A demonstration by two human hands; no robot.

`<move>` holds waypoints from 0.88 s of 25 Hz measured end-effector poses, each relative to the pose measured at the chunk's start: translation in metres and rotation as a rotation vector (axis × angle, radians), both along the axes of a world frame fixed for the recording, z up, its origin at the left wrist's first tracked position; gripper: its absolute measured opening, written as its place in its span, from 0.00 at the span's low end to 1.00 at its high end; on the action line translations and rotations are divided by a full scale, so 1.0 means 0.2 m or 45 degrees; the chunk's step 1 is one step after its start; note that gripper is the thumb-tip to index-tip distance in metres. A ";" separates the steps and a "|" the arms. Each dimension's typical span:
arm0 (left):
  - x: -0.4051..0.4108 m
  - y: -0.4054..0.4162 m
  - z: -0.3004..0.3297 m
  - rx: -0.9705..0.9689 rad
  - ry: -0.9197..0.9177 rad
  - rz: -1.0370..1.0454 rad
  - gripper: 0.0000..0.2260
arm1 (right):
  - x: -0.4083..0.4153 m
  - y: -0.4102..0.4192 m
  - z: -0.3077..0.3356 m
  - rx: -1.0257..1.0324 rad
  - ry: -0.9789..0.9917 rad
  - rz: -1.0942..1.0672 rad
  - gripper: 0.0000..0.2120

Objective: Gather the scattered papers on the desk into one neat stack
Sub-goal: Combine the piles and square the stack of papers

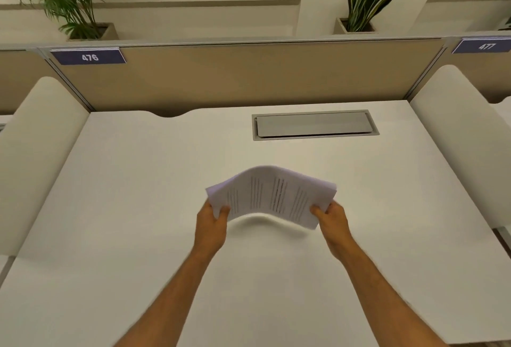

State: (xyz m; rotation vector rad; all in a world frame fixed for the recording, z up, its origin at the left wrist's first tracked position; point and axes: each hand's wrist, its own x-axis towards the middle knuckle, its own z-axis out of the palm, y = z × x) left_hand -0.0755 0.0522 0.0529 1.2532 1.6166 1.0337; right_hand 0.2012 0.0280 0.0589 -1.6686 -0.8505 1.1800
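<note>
A bundle of white printed papers [269,194] hangs in the air above the middle of the white desk [138,194]. The sheets bow upward in the middle, and their edges look roughly aligned. My left hand [211,223] grips the bundle's left end, thumb on top. My right hand [330,218] grips the right end the same way. A soft shadow of the papers falls on the desk just under them. No loose sheets show elsewhere on the desk.
A grey cable hatch [315,124] is set into the desk at the back right. A beige partition [249,75] closes the far edge, with white side dividers [36,153] left and right [459,139]. Two potted plants [362,0] stand behind the partition.
</note>
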 end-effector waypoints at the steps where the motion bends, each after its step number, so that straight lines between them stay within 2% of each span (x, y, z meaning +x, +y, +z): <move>1: 0.01 -0.02 -0.06 -0.051 0.042 -0.063 0.14 | 0.00 -0.04 -0.09 -0.091 0.008 0.017 0.13; 4: 0.02 -0.07 -0.14 0.021 0.126 -0.168 0.21 | 0.00 -0.10 -0.21 -0.215 0.017 0.041 0.14; 7: 0.01 -0.02 -0.16 0.009 0.159 -0.071 0.13 | 0.02 -0.07 -0.18 -0.148 0.016 0.032 0.15; 10: 0.00 0.01 -0.21 -0.165 0.274 -0.185 0.14 | 0.03 -0.10 -0.20 -0.201 -0.015 0.184 0.14; 12: -0.02 -0.01 -0.21 -0.232 0.255 -0.181 0.19 | 0.03 -0.13 -0.23 -0.240 -0.002 0.257 0.13; 14: -0.03 -0.01 -0.18 -0.319 0.114 0.002 0.30 | 0.03 -0.11 -0.20 -0.224 0.044 0.248 0.13; 16: -0.01 -0.05 -0.10 -0.619 -0.156 0.111 0.39 | 0.00 -0.12 -0.12 -0.219 0.121 0.185 0.13; 17: 0.02 -0.08 -0.05 -0.703 -0.345 0.095 0.37 | -0.03 -0.13 -0.10 -0.202 0.171 0.152 0.13; 19: 0.05 -0.11 0.04 -0.641 -0.653 -0.011 0.24 | -0.14 -0.17 -0.05 -0.148 0.271 0.113 0.14; 20: 0.06 -0.11 0.11 -0.539 -0.694 -0.043 0.19 | -0.20 -0.19 -0.02 -0.127 0.313 0.110 0.14; 22: 0.06 -0.07 0.24 -0.334 -0.646 -0.038 0.20 | -0.30 -0.23 0.05 -0.090 0.388 0.135 0.15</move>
